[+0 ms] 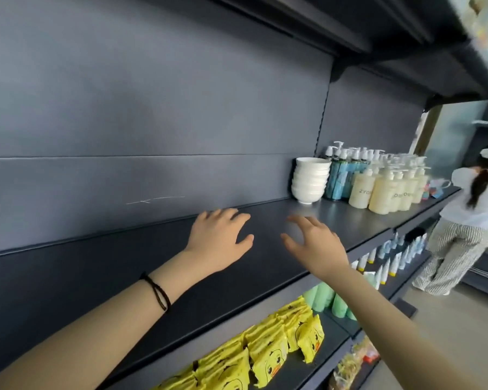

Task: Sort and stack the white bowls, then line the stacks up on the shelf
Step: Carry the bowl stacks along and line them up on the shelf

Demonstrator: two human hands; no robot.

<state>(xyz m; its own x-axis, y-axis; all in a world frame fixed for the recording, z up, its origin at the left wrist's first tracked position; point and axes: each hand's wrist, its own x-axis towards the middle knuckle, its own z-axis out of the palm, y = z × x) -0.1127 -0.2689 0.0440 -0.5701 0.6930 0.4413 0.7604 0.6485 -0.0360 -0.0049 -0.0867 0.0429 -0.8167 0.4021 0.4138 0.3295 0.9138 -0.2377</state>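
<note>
White bowls point(310, 180): one stack on the shelf point(265, 249), both hands empty.

That stack stands at two o'clock, against the back panel, just beside the pump bottles point(383, 184). Left hand point(219, 237) and right hand point(314, 243) hover spread open over bare shelf, holding nothing. No other bowls show, so I judge one stack placed and any others yet to be lined up.

A stack of bowls point(310, 180) stands on the shelf point(152, 277) against the back panel point(152, 108), with pump bottles point(383, 181) just beside it on its right. Both hands hover over the bare shelf left of the stack, the left hand point(219, 240) left of the right hand point(317, 246), neither touching the bowls. Duck-printed packets point(268, 353) lie on the shelf below, and tubes point(392, 257) stand further right on that level.
</note>
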